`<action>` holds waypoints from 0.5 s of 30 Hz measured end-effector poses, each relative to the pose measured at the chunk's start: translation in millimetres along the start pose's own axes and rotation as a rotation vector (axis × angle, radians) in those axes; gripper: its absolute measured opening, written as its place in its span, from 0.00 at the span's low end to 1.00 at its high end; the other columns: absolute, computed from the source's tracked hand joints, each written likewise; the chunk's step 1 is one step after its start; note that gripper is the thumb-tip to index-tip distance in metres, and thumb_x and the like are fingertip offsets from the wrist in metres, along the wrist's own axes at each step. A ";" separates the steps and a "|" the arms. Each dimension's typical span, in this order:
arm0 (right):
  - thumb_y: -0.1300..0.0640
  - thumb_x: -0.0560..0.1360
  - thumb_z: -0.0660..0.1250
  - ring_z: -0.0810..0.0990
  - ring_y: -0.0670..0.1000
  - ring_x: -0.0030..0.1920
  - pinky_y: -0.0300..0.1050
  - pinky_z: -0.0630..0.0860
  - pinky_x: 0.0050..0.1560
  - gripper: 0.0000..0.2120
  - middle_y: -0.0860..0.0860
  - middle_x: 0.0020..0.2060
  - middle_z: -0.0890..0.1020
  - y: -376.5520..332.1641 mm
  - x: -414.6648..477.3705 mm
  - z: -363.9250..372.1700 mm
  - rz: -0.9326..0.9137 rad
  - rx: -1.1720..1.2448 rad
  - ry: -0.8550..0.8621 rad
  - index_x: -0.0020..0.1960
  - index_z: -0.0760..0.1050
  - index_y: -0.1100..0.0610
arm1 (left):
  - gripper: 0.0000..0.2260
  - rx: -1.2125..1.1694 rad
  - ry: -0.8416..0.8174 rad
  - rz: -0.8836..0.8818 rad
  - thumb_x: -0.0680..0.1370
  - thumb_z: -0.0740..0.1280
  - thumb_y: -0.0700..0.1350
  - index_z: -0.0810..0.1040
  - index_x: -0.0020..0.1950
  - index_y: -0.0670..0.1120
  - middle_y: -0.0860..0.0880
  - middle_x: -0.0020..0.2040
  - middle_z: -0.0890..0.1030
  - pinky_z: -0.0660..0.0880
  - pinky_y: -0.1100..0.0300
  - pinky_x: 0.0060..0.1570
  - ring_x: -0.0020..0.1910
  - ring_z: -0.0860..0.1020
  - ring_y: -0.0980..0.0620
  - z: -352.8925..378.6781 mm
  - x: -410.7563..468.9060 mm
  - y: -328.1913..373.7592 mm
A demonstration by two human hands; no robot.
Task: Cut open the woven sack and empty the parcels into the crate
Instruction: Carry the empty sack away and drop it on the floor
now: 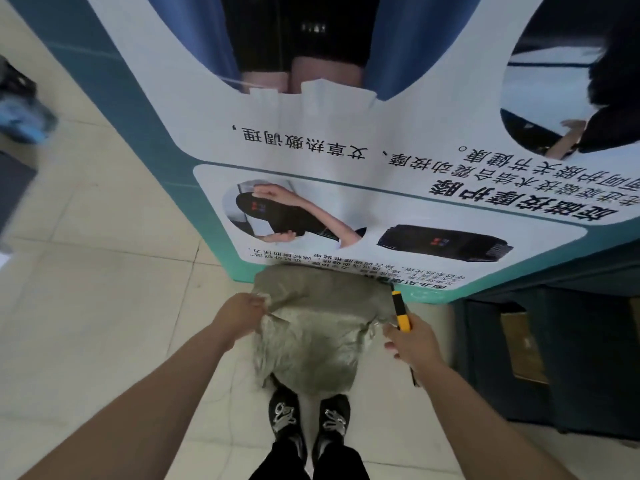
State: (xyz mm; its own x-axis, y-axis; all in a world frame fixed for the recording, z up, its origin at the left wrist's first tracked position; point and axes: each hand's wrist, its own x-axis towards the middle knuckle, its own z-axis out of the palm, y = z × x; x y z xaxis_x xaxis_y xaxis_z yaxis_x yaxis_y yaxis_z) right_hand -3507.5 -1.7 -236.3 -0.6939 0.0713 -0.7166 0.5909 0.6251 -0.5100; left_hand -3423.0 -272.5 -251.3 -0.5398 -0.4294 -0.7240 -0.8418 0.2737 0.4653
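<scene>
A grey-green woven sack [311, 327] stands on the tiled floor just in front of my feet, full and bulging. My left hand [242, 315] pinches the sack's upper left corner. My right hand [410, 339] grips a yellow and black utility knife [401, 311] by its handle. The knife's tip points away from me and rests against the sack's upper right corner. A dark blue crate [491, 358] sits on the floor to the right, with a brown parcel inside it [524, 344].
A large printed display board [346, 150] with pictures and text rises directly behind the sack. My black shoes [308, 417] stand below the sack. Pale floor tiles [104, 289] spread to the left, where blurred dark and blue objects [20, 109] lie at the frame edge.
</scene>
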 end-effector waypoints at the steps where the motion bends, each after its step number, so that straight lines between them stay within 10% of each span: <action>1: 0.62 0.73 0.68 0.78 0.54 0.31 0.47 0.73 0.36 0.05 0.57 0.36 0.81 -0.4 -1.4 2.5 0.005 -0.023 -0.014 0.41 0.74 0.54 | 0.13 0.041 -0.015 0.003 0.79 0.64 0.45 0.81 0.57 0.39 0.42 0.54 0.82 0.70 0.60 0.46 0.53 0.79 0.43 -2.6 -0.5 1.2; 15: 0.55 0.77 0.61 0.77 0.55 0.33 0.49 0.76 0.36 0.07 0.59 0.38 0.80 -53.1 -61.1 14.6 -0.234 -0.516 -0.236 0.44 0.64 0.55 | 0.17 0.477 0.093 0.072 0.79 0.59 0.50 0.75 0.65 0.46 0.48 0.66 0.75 0.72 0.55 0.63 0.65 0.73 0.48 -45.3 -93.7 -3.1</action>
State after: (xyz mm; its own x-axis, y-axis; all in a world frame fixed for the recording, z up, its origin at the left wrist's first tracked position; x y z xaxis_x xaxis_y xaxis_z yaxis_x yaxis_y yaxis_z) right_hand -3490.5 -50.5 -172.4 -0.6365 -0.2502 -0.7295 0.1177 0.9033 -0.4125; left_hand -3369.8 -272.2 -161.8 -0.6124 -0.4638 -0.6402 -0.7211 0.6596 0.2119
